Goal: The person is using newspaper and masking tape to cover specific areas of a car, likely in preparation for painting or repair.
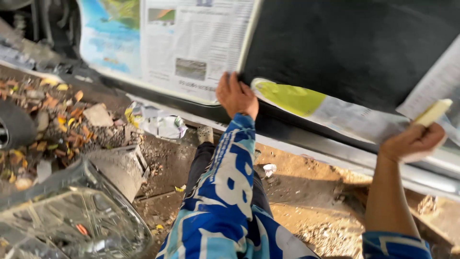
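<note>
Left hand (pixel 236 96) pressed flat on a newspaper sheet (pixel 326 108) against the dark car panel (pixel 354 48), right hand (pixel 413 141) pinched a masking tape roll (pixel 433 112), crumpled paper (pixel 160 122) below.

Blue and white patterned sleeves, left long, right pushed up, dark trousers

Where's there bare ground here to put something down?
Bare dirt lies between the blue-sleeved left arm and right forearm, below the vehicle's sill. Crowded: dry leaves, crumpled paper and a clear headlamp on the left.
</note>
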